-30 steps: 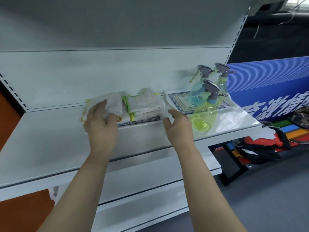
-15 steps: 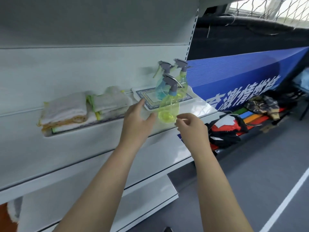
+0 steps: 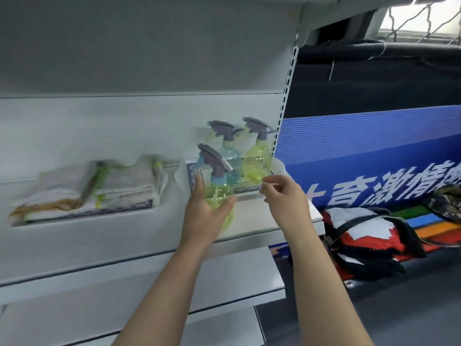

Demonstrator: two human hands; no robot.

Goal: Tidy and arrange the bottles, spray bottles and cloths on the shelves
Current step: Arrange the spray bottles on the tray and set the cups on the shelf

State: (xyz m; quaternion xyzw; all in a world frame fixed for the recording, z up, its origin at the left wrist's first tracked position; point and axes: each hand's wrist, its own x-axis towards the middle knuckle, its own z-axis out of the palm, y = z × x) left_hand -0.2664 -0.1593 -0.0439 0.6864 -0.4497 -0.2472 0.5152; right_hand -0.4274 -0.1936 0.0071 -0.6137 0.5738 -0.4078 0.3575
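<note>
L hand (image 3: 204, 213) grips front yellow-green spray bottle (image 3: 220, 193), fingers curled round its body, just before tray (image 3: 192, 171) on shelf (image 3: 249, 217) (lifted or standing: can't tell). R hand (image 3: 287, 198) beside it, fingers loosely curled, holding nothing. Blue bottle (image 3: 230, 158) & 2nd yellow-green bottle (image 3: 257, 158) upright on tray. Folded cloths (image 3: 74, 193) on left tray (image 3: 124, 207).

We see three clear spray bottles with grey tops at the right end of the shelf (image 3: 262, 216). The front spray bottle (image 3: 219, 196) is yellow-green and upright, and the left grip (image 3: 204, 211) is wrapped round its belly. Behind it, on a blue-edged tray (image 3: 192, 171), the blue spray bottle (image 3: 230, 156) and the back yellow-green spray bottle (image 3: 257, 158) stand side by side. Further left, two folded white cloth stacks (image 3: 57, 196) lie close together on a second tray (image 3: 119, 209).
</note>
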